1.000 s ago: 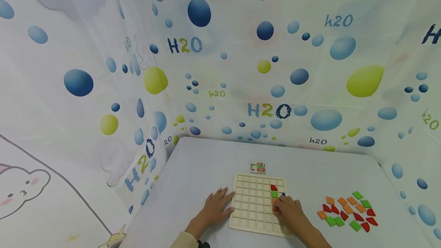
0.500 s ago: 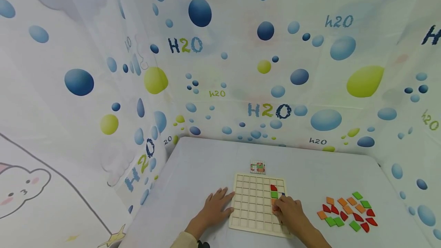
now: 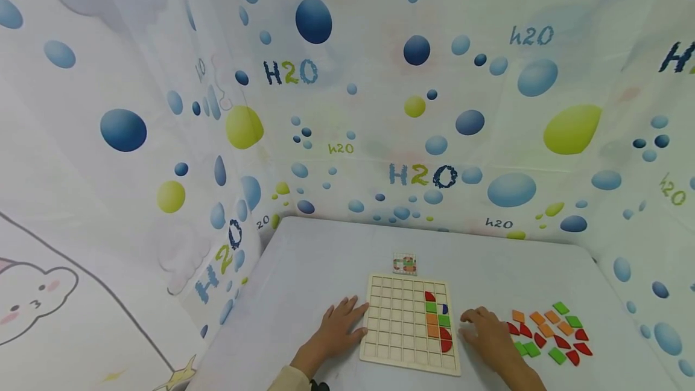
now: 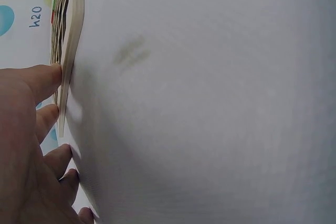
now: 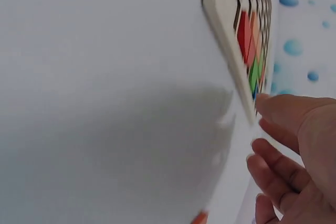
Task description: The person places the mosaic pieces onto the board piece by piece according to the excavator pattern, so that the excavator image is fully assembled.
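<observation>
A wooden grid board (image 3: 402,324) lies on the white table. Set in its right-hand cells are red quarter-round pieces (image 3: 446,346), green squares (image 3: 444,320), orange squares (image 3: 432,319) and a blue piece (image 3: 445,309). My left hand (image 3: 339,329) touches the board's left edge with thumb and fingers spread, as the left wrist view (image 4: 23,145) also has it. To the right of the board, over the table, is my right hand (image 3: 488,338), its fingers loosely bent. Nothing shows between its thumb and fingers in the right wrist view.
Loose red, green and orange pieces (image 3: 561,341) lie scattered at the right, some partly behind the right hand. A small patterned card (image 3: 404,263) sits just beyond the board. Printed sheets (image 3: 347,107) wall in the table at the back and sides.
My right hand has left the board and moved right toward the loose pieces. This uncovers the red, green and blue pieces at the board's right side. My left hand stays put.
</observation>
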The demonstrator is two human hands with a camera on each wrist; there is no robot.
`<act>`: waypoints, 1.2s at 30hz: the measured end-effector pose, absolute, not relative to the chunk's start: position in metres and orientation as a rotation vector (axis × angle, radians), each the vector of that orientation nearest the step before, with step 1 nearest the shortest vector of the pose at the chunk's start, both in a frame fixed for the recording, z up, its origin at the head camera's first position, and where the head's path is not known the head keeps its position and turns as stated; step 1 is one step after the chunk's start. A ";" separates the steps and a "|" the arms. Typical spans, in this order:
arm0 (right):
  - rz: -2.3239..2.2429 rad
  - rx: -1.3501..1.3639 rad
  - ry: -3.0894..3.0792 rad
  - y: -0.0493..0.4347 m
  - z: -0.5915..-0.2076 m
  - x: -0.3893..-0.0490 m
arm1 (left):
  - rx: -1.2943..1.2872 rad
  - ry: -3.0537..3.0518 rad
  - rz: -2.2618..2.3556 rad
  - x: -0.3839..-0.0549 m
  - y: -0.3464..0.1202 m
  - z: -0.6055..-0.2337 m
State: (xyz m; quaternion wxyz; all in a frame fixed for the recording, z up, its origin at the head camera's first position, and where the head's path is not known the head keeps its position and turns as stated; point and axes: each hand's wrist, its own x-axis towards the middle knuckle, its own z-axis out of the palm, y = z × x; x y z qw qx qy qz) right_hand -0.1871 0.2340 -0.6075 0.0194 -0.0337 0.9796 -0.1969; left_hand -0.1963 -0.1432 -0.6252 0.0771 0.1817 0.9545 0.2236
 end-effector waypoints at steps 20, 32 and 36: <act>-0.554 0.268 2.956 0.341 -0.617 -0.209 | 0.534 2.846 0.683 -0.195 -0.144 -0.626; -0.775 0.231 2.885 0.339 -0.615 -0.215 | 0.533 2.860 0.658 -0.196 -0.143 -0.626; -0.858 0.228 2.860 0.339 -0.616 -0.216 | 0.532 2.854 0.677 -0.196 -0.142 -0.623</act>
